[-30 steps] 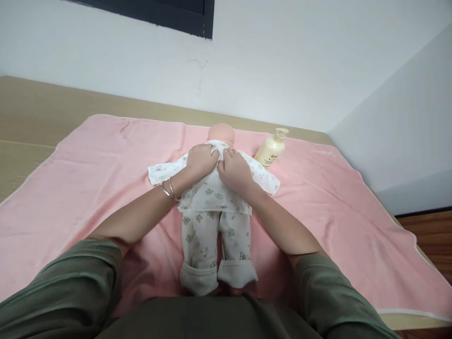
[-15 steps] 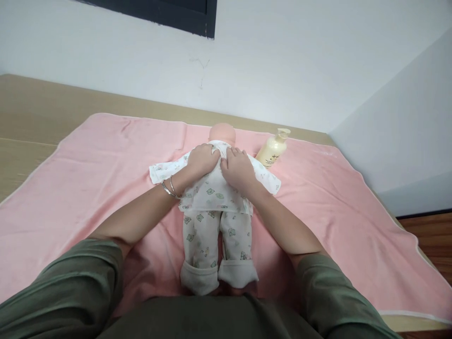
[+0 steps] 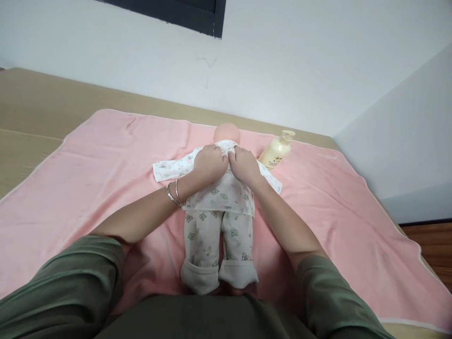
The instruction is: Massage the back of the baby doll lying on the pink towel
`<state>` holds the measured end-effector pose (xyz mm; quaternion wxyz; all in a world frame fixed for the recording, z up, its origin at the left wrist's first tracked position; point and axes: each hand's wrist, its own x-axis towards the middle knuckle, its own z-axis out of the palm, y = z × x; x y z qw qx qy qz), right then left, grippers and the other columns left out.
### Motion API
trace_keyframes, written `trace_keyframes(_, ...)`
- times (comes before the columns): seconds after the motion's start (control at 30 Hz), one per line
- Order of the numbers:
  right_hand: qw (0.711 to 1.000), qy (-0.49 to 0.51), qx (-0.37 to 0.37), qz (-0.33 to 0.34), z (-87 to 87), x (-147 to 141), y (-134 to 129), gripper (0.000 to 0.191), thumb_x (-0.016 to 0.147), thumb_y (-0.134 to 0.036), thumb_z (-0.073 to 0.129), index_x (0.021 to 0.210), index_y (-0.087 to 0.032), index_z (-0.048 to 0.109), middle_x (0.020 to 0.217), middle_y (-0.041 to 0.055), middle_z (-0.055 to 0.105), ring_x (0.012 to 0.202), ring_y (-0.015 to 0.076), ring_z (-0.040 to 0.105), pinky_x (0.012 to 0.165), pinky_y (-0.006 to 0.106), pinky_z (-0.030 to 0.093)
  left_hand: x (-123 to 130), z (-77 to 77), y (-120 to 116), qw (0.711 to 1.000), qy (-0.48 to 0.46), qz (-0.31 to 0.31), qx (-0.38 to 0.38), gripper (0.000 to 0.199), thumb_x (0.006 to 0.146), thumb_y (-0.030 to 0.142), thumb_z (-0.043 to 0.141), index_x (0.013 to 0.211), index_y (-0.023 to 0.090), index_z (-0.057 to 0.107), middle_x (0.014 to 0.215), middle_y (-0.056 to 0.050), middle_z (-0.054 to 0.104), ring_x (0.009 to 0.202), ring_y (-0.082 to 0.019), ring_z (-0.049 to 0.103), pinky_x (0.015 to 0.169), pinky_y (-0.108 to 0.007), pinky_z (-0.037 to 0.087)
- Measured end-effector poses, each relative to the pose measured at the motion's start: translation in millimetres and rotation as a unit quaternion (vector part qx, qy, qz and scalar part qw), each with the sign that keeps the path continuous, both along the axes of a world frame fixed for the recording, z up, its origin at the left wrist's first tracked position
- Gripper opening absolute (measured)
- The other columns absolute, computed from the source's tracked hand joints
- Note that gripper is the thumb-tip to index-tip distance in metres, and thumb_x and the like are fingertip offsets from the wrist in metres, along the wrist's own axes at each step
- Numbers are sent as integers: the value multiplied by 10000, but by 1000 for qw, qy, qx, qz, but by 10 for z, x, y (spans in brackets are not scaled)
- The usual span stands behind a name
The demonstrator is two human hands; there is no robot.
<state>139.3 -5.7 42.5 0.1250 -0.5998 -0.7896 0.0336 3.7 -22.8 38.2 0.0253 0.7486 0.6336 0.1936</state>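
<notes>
A baby doll lies stretched out with its smooth round head (image 3: 227, 132) away from me; no face shows. It wears a white printed baby shirt (image 3: 222, 197) and matching trousers (image 3: 202, 240) with turned-up cuffs. My left hand (image 3: 211, 165) is on the shirt's upper part below the collar, fingers curled and closed on the cloth. Beside it, my right hand (image 3: 245, 165) is likewise bent over the shirt, its thumb close to the left one. The fingertips are partly hidden. Both sleeves of the shirt spread out sideways.
A pink blanket (image 3: 339, 212) lies under the doll, over a tan surface (image 3: 45, 101). Close to the right sleeve is a cream pump bottle (image 3: 276, 153), slightly tilted in view. A white wall (image 3: 282, 61) rises behind, with another at the right.
My fingers are more curled now, with the knuckles raised, and the shirt is bunched near the collar. The whole view has shifted slightly.
</notes>
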Motion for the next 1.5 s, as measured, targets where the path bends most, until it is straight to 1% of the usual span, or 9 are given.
trace_keyframes(0.17, 995, -43, 71, 55, -57, -123, -223, 407, 997, -225, 339, 1243, -17, 589, 1281, 247, 642, 1244, 357, 553, 1110, 465, 396, -126, -49, 251, 988, -105, 53, -100, 461, 959, 359, 311, 993, 149, 719, 1074, -159, 752, 967, -297, 682, 813, -395, 498)
trace_keyframes(0.3, 997, -12, 31, 65, -40, -66, -129, 389, 997, -232, 322, 1186, -68, 621, 1246, 223, 660, 1198, 332, 587, 1081, 450, 432, -100, -162, 269, 996, -63, 53, -34, 458, 973, 332, 296, 1005, 148, 714, 1100, -169, 749, 1005, -299, 679, 862, -405, 491)
trace_keyframes(0.43, 999, 19, -23, 15, -53, 6, 54, 545, 1032, -405, 322, 1341, -7, 532, 1426, 260, 551, 1344, 357, 501, 1144, 478, 377, -56, -222, 227, 997, -48, 52, 0, 404, 974, 316, 331, 1011, 153, 699, 1096, -164, 742, 1028, -307, 669, 891, -411, 485)
trace_keyframes(0.53, 1000, 9, -13, -2, -102, 3, 93, 601, 1036, -434, 326, 1387, 26, 489, 1460, 279, 518, 1383, 372, 467, 1180, 500, 321, -52, -218, 212, 998, -47, 51, 0, 387, 979, 307, 335, 1016, 153, 688, 1107, -157, 735, 1045, -302, 662, 909, -401, 477)
trace_keyframes(0.77, 1000, 24, 10, -2, -152, -10, 44, 538, 1036, -411, 335, 1330, -11, 543, 1385, 243, 588, 1335, 356, 501, 1172, 493, 326, -49, -203, 183, 998, -37, 40, 7, 406, 984, 281, 309, 1039, 122, 678, 1117, -165, 724, 1065, -314, 654, 923, -411, 461)
trace_keyframes(1.07, 999, 45, 0, 2, -205, 33, 74, 610, 1022, -424, 327, 1448, -3, 442, 1528, 234, 465, 1469, 373, 362, 1231, 517, 244, -37, -206, 158, 999, -25, 29, 27, 405, 981, 261, 299, 1032, 96, 665, 1080, -182, 718, 1041, -308, 648, 938, -417, 451)
trace_keyframes(1.2, 998, 31, -30, 53, -186, 113, 101, 675, 1021, -497, 336, 1504, -27, 374, 1604, 227, 362, 1522, 368, 289, 1243, 515, 233, -35, -218, 155, 999, -28, 22, 35, 386, 978, 247, 303, 1027, 105, 658, 1073, -181, 716, 1039, -303, 643, 955, -427, 443)
trace_keyframes(1.33, 997, 17, -7, 72, -154, 142, 80, 634, 1026, -489, 326, 1453, -29, 423, 1544, 233, 441, 1457, 362, 387, 1209, 493, 297, -19, -234, 121, 998, -40, 17, 38, 379, 982, 232, 295, 1043, 114, 651, 1098, -184, 709, 1068, -308, 634, 975, -445, 439)
trace_keyframes(1.5, 997, -2, -9, 71, -23, 110, -33, 478, 1027, -477, 313, 1206, -110, 562, 1215, 188, 677, 1125, 356, 612, 1013, 493, 451, -5, -263, 82, 997, -71, 7, 40, 414, 979, 226, 284, 1203, 114, 613, 1255, -182, 671, 1202, -317, 584, 1070, -480, 407)
